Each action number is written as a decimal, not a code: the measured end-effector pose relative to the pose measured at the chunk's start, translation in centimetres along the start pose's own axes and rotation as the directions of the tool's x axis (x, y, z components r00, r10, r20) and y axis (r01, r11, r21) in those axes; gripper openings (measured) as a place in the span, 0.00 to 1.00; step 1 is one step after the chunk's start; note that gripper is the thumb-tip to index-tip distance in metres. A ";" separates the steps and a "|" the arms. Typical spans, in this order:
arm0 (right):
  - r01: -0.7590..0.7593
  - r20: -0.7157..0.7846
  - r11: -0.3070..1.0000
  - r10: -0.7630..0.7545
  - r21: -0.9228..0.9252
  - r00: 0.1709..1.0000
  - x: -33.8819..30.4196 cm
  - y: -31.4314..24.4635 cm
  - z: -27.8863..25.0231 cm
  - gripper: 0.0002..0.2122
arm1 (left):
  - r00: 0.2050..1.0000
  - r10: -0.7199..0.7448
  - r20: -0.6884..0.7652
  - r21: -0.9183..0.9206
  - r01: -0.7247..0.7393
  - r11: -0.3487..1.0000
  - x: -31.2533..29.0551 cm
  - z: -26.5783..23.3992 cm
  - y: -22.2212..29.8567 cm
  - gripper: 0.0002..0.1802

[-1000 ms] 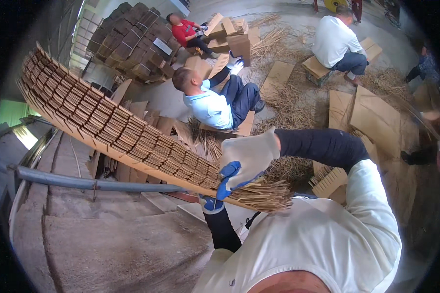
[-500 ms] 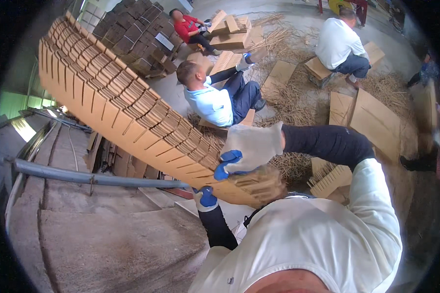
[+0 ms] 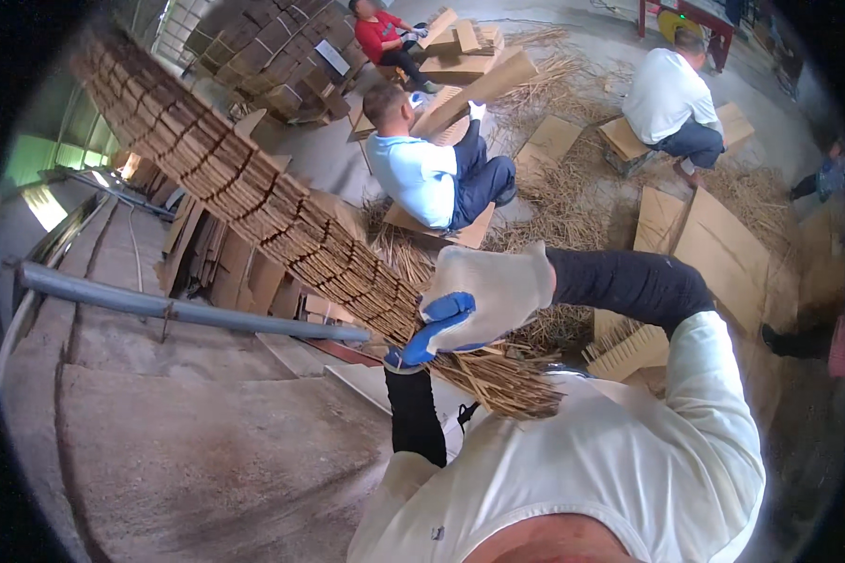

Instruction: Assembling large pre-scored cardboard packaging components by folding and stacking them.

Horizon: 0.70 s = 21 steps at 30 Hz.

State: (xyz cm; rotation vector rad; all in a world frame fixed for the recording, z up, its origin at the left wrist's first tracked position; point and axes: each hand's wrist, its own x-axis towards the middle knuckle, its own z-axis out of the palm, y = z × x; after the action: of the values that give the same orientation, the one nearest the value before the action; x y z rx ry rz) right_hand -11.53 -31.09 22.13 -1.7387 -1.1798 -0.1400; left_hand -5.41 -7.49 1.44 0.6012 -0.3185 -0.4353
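A long bundle (image 3: pixel 282 220) of cardboard strips now slants steeply up and away, raised from a flatter angle a second ago, as if being swung upright. The gloved right hand (image 3: pixel 483 296) clasps over its near end; the left hand (image 3: pixel 406 358) grips from beneath. Seated workers sit beyond the bundle.

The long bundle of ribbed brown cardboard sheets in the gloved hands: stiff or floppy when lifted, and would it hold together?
The long bundle of ribbed brown cardboard sheets spans far from the right hand with little sag, so probably fairly stiff. Its end near the left hand looks frayed, so strips may slip loose. Gripped at one end, it is likely awkward.
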 end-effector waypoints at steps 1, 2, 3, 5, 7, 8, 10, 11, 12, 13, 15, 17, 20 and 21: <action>-0.005 0.009 1.000 0.005 0.022 1.000 0.1 0.0 -0.1 0.18 | 1.000 -0.006 0.003 -0.026 0.006 1.000 0.0 -0.1 0.1 0.37; -0.064 0.010 0.995 0.063 0.072 0.998 0.1 -0.1 -0.3 0.18 | 1.000 -0.018 0.011 -0.057 0.018 0.998 0.2 -0.2 0.1 0.37; -0.120 0.012 0.985 0.120 0.120 0.993 -0.1 -0.2 -0.6 0.18 | 0.999 -0.029 0.025 -0.100 0.031 0.995 0.3 -0.3 0.2 0.37; -0.207 -0.045 0.960 0.219 0.188 0.975 -0.3 -0.4 -1.0 0.17 | 0.997 -0.057 0.050 -0.177 0.065 0.982 0.0 -0.6 1.4 0.37; -0.113 -0.160 0.993 0.105 -0.042 0.982 -0.6 1.3 -1.5 0.17 | 1.000 0.013 -0.019 -0.071 -0.014 0.997 -0.5 -0.2 2.1 0.37; -0.077 -0.205 0.984 0.043 -0.161 0.978 -0.9 2.3 -1.9 0.17 | 0.994 0.085 -0.071 0.052 -0.081 0.995 -0.2 0.1 2.2 0.37; -0.362 -0.128 0.930 0.352 -0.058 0.927 -1.7 3.5 -2.1 0.15 | 0.963 0.225 -0.147 0.382 -0.155 0.911 -0.3 1.5 2.5 0.41; -0.383 -0.051 0.918 0.380 -0.103 0.924 -1.4 3.1 -2.7 0.12 | 0.961 0.238 -0.142 0.464 -0.148 0.873 -0.4 2.4 3.3 0.40; -0.423 -0.104 0.892 0.411 -0.160 0.906 -2.0 3.6 -2.7 0.12 | 0.962 0.241 -0.128 0.538 -0.137 0.832 -0.3 3.4 3.8 0.40; -0.404 -0.126 0.910 0.393 -0.087 0.911 -2.4 2.9 -2.7 0.13 | 0.961 0.241 -0.134 0.574 -0.123 0.810 -0.3 4.7 4.1 0.38; -0.310 -0.204 0.945 0.284 -0.109 0.937 -3.4 2.7 -3.1 0.15 | 0.963 0.243 -0.116 0.643 -0.113 0.757 0.4 7.4 4.7 0.35; -0.245 -0.233 0.930 0.183 -0.275 0.955 -4.0 4.2 -3.7 0.17 | 0.948 0.280 -0.151 0.678 -0.107 0.727 0.2 8.0 4.6 0.32; -0.401 -0.128 0.790 0.388 -0.464 0.913 -3.1 4.4 -4.5 0.26 | 0.962 0.227 -0.150 0.736 -0.044 0.676 0.8 9.6 5.3 0.31; -0.458 -0.128 0.732 0.462 -0.504 0.878 -2.5 3.3 -4.3 0.29 | 0.970 0.193 -0.146 0.757 -0.016 0.653 0.8 9.9 5.8 0.31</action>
State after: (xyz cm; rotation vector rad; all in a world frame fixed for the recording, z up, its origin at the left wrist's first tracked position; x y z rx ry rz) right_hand -8.65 -36.12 20.73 -2.4717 -0.7016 -0.1625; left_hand -7.02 -8.27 12.86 1.4427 -0.3199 -0.0940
